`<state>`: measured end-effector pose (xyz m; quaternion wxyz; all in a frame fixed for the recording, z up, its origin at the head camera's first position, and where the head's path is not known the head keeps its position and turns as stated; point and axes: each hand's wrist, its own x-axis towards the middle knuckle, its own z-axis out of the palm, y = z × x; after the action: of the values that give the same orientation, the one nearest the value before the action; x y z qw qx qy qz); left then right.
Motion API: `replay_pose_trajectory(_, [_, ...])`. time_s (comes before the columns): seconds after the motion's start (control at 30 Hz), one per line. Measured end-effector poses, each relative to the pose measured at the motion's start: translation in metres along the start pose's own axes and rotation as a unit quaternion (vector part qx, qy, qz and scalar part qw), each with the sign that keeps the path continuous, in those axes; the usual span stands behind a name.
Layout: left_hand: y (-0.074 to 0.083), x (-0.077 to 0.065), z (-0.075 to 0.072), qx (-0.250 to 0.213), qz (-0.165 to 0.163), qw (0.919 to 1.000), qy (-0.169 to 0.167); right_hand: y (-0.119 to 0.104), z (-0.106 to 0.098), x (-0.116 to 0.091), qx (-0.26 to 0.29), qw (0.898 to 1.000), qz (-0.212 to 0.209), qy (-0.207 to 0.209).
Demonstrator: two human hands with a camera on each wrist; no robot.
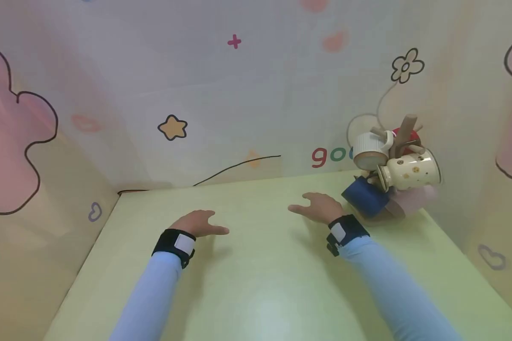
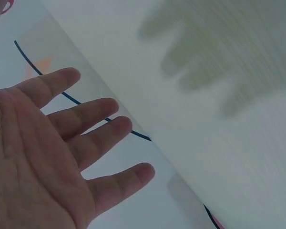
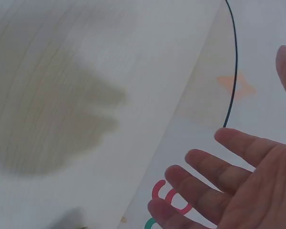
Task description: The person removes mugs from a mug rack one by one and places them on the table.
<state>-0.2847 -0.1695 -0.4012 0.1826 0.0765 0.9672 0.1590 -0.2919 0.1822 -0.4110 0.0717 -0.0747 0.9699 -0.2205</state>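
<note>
My left hand [image 1: 196,223] hovers over the left part of the table with fingers spread and nothing in it. In the left wrist view its palm [image 2: 43,157] and relaxed fingers show plainly. On the other side, my right hand [image 1: 322,208] is also held above the table, fingers apart and holding nothing; the right wrist view shows its bare palm [image 3: 262,195]. Closest to the right hand is a blue mug [image 1: 365,197], hanging low on a wooden mug rack [image 1: 405,130]. A white ribbed mug [image 1: 370,150], a cream patterned mug [image 1: 411,170], a pink mug [image 1: 409,201] and a red mug [image 1: 409,138] hang there too.
The pale table [image 1: 256,265] runs back to a printed curtain [image 1: 256,104] with stars, flowers and letters. Curtain walls also rise at left and right. The mug rack stands in the table's back right corner.
</note>
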Motion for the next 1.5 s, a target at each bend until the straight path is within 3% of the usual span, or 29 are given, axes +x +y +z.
replay_pose_trajectory(0.33, [-0.024, -0.025, 0.002, 0.004, 0.004, 0.9997, -0.023, -0.012, 0.011, -0.018, 0.041, 0.999, 0.001, -0.026])
replay_pose_trajectory(0.53, [-0.028, -0.034, 0.004, 0.007, -0.001, 0.9996, -0.028, -0.005, 0.004, -0.032, 0.080, 0.997, 0.011, 0.007])
replay_pose_trajectory(0.87, [-0.042, -0.049, 0.004, 0.006, -0.010, 0.9995, -0.031, 0.010, -0.010, -0.038, 0.088, 0.995, 0.021, 0.033])
replay_pose_trajectory(1.1, [-0.039, -0.052, -0.001, 0.013, -0.003, 0.9995, -0.028, 0.033, -0.029, -0.047, 0.105, 0.989, 0.039, 0.098])
replay_pose_trajectory(1.27, [-0.042, -0.057, 0.002, 0.000, -0.012, 0.9996, -0.026, 0.044, -0.043, -0.049, 0.112, 0.986, 0.065, 0.107])
replay_pose_trajectory(1.4, [-0.043, -0.061, 0.009, -0.006, -0.016, 0.9996, -0.023, 0.052, -0.051, -0.050, 0.186, 0.968, 0.100, 0.139])
replay_pose_trajectory(1.47, [-0.041, -0.062, 0.012, -0.009, -0.014, 0.9996, -0.021, 0.056, -0.056, -0.051, 0.243, 0.947, 0.129, 0.162])
replay_pose_trajectory(1.5, [-0.039, -0.062, 0.013, -0.010, -0.013, 0.9997, -0.020, 0.057, -0.058, -0.051, 0.280, 0.932, 0.147, 0.179])
